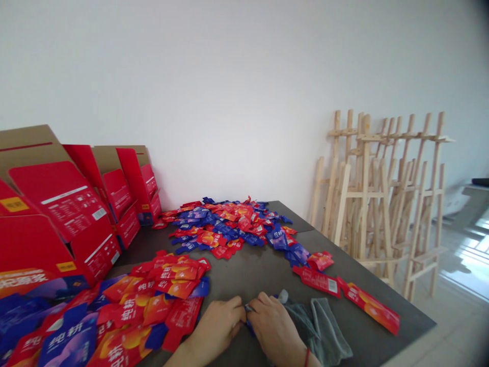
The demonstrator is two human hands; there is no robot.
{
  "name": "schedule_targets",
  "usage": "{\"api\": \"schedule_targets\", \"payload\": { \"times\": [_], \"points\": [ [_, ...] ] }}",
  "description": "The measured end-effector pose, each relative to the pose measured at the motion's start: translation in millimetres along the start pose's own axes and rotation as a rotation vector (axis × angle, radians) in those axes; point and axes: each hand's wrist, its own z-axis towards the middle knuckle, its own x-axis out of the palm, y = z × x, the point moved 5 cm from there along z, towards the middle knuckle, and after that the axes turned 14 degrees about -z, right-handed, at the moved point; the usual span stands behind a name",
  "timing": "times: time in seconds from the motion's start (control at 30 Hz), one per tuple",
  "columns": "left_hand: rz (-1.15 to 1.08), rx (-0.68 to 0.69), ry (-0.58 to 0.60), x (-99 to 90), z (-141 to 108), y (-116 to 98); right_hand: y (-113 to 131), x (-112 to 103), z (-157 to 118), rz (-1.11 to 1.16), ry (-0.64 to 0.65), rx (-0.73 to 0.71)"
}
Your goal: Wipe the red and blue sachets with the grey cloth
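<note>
Remotely, in two-handed fingertip work, my left hand [225, 322] and right hand [272, 326] narrowly pinch a mostly hidden blue item [250, 326], soft grey-green cloth [329, 326] beside the right.

Dark table [249, 270] with scattered packets [237, 219]

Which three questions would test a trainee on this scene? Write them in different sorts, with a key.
1. True or false: the easels stand to the right of the table.
2. The pouches are mostly:
a) green and white
b) red and blue
c) yellow and black
3. Which hand is nearer the grey cloth?

Key: 1 true; 2 b; 3 the right hand.
</note>
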Motion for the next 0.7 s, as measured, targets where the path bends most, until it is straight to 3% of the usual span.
{"api": "schedule_targets", "payload": {
  "times": [0.4,0.7],
  "points": [
    [-0.004,0.045,0.002,-2.7,-1,-1,-14,-2,-37,0.166,-0.036,-0.117],
    [-0.064,0.059,-0.023,-5.1,-2,-2,-52,-3,-53,0.235,-0.034,0.157]
  ]
}}
